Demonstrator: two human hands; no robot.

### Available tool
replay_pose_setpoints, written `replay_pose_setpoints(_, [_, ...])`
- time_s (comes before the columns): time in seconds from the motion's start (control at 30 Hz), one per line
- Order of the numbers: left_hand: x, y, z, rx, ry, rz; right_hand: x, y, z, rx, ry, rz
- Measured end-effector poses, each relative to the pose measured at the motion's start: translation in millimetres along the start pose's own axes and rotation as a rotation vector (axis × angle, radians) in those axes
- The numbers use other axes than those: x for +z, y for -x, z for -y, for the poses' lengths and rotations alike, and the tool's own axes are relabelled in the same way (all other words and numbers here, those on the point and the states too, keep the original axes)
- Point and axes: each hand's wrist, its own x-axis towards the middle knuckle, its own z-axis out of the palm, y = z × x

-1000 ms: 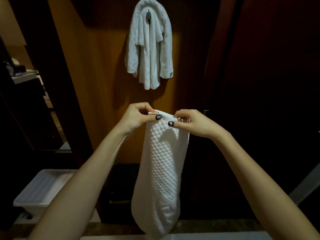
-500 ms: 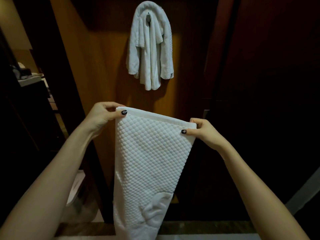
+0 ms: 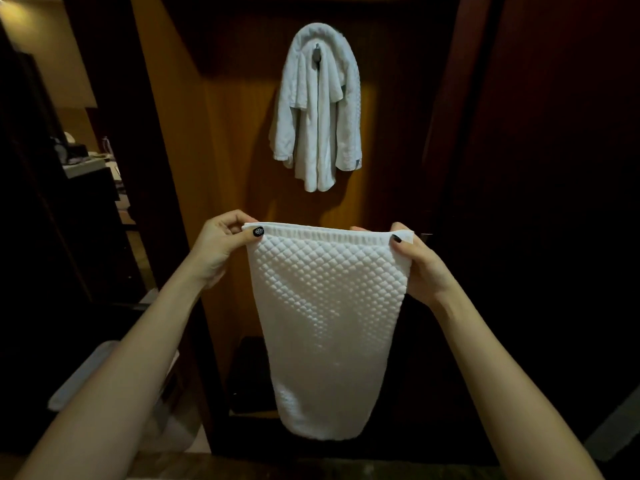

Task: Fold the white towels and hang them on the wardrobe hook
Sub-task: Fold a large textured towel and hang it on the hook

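A white quilted towel [image 3: 325, 306] hangs folded in front of me, its top edge stretched level between both hands. My left hand [image 3: 221, 244] pinches the top left corner with thumb and fingers. My right hand [image 3: 415, 261] pinches the top right corner. Above, a white terry towel [image 3: 317, 109] is draped over the dark wardrobe hook [image 3: 317, 55] on the wooden panel [image 3: 235, 133]. The held towel hangs well below the hook.
A white plastic bin [image 3: 83, 379] sits low on the left, partly behind my left arm. A dark counter [image 3: 86, 168] with small items stands far left. Dark wardrobe doors [image 3: 536, 168] fill the right side.
The hands drew apart from the middle, spreading the towel's top edge wide and level. The towel hangs shorter, its bottom fold fully in view. The view shifted slightly.
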Motion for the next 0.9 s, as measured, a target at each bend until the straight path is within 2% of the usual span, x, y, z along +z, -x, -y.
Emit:
replay_pose_setpoints(0.07, [2.7, -2.4, 0.8, -0.036, 0.095, 0.039, 4.2, -2.7, 3.6, -0.019, -0.12, 0.058])
replay_pose_setpoints(0.17, [2.9, -6.2, 1.3, -0.084, 0.222, 0.092, 7.0, -5.1, 9.4, -0.037, -0.138, 0.049])
replay_pose_setpoints(0.33, [20.9, -8.0, -8.8, -0.112, 0.392, 0.238, 25.3, -6.9, 30.7, -0.004, -0.08, 0.128])
replay_pose_setpoints(0.47, [56.6, -7.5, -25.6, -0.085, 0.475, 0.393, 46.9, -9.4, 39.7, 0.008, 0.139, 0.122])
replay_pose_setpoints(0.63, [87.6, -9.2, -31.4, -0.052, 0.503, 0.546, 65.6, -6.4, 35.4, -0.01, 0.179, 0.154])
replay_pose_setpoints(0.73, [97.5, -4.6, -31.3, -0.045, 0.525, 0.619, 72.0, -0.6, 31.4, -0.034, 0.198, 0.11])
replay_pose_setpoints(0.9, [102.1, 3.3, -32.2, -0.015, 0.552, 0.628, 87.0, 6.7, 24.0, -0.112, 0.235, 0.061])
